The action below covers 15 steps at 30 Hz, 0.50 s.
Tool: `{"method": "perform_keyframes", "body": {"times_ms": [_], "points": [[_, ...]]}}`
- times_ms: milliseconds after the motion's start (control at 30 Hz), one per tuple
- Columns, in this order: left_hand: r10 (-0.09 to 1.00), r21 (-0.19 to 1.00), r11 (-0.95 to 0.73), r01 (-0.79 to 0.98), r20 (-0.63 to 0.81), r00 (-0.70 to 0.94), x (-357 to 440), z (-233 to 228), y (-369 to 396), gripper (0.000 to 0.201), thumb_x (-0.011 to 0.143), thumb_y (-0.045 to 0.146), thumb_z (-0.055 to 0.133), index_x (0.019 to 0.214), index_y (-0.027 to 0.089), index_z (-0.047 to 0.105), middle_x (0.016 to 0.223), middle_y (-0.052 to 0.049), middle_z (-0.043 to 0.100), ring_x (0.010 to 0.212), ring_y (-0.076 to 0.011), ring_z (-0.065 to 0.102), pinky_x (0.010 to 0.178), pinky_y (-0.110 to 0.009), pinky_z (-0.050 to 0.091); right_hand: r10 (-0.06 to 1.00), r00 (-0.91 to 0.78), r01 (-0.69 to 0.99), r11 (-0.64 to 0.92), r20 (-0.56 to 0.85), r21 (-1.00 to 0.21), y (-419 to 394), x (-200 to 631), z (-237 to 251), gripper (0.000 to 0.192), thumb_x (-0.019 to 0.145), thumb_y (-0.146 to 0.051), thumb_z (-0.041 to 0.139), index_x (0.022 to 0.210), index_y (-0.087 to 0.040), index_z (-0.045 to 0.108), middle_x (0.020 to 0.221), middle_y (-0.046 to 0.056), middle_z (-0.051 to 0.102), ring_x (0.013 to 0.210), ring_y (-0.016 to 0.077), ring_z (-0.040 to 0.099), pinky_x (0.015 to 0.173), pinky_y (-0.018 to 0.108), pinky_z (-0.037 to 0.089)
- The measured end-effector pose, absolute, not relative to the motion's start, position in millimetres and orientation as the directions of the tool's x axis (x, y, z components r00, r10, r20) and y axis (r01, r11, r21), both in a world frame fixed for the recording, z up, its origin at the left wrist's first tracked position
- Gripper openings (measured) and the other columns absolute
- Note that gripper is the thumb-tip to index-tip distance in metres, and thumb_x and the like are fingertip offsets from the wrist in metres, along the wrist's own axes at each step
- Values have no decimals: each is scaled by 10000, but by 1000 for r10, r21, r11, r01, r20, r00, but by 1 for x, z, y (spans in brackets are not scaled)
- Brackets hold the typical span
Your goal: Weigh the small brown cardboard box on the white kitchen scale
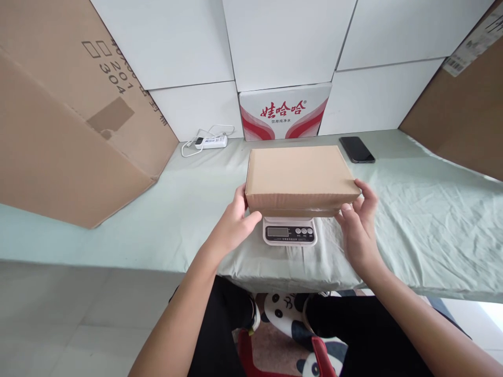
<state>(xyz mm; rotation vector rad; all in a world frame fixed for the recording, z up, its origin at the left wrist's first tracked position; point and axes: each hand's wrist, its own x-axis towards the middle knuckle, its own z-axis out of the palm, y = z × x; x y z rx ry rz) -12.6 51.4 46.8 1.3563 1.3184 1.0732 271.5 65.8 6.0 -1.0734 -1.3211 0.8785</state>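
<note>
A closed brown cardboard box is held level between my two hands, over a white digital kitchen scale. My left hand grips the box's left end, thumb along the lower front edge and fingers behind the side. At the right front corner, my right hand has its thumb on the front and fingers round the side. Only the scale's front shows, with a grey display and several buttons; its top is hidden under the box. Whether the box touches the scale, I cannot tell.
Behind stands a white and red carton among white boxes. A black phone lies at the back right, a white device with a cable at the back left. Large cardboard boxes flank the cloth-covered table: one left, one right.
</note>
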Motion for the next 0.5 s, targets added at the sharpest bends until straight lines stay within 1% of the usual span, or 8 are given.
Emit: {"method": "perform_keyframes", "body": {"times_ms": [167, 333, 433, 500], "points": [[997, 980, 37, 198, -51, 64, -11, 54, 49, 754, 916, 174, 633, 1621, 269, 384, 1662, -135, 587, 1555, -345, 541, 1247, -516, 452, 957, 91, 65, 269, 274, -961, 65, 270, 9, 586, 1052, -613, 626, 1580, -501, 398, 1613, 50, 537, 1466, 330, 598, 1301, 734, 458], [996, 976, 44, 213, -59, 65, -11, 54, 50, 786, 906, 181, 638, 1636, 267, 359, 1660, -145, 584, 1556, -353, 539, 1266, -536, 443, 955, 102, 71, 272, 279, -960, 64, 267, 12, 582, 1049, -622, 626, 1574, -495, 408, 1615, 55, 534, 1464, 336, 604, 1292, 727, 468], [996, 980, 41, 197, -55, 68, -11, 53, 50, 812, 899, 196, 643, 1653, 264, 349, 1688, -147, 566, 1570, -362, 534, 1287, -554, 439, 956, 102, 83, 267, 275, -960, 65, 269, 9, 592, 1050, -629, 617, 1586, -501, 402, 1644, 54, 529, 1495, 348, 593, 1297, 751, 452], [997, 985, 37, 167, -48, 63, -11, 55, 50, 837, 899, 211, 644, 1671, 258, 325, 1746, -152, 509, 1610, -360, 500, 1317, -563, 420, 952, 108, 106, 276, 287, -955, 68, 273, 4, 591, 1057, -633, 592, 1604, -521, 397, 1661, 49, 528, 1548, 365, 558, 1289, 782, 442]]}}
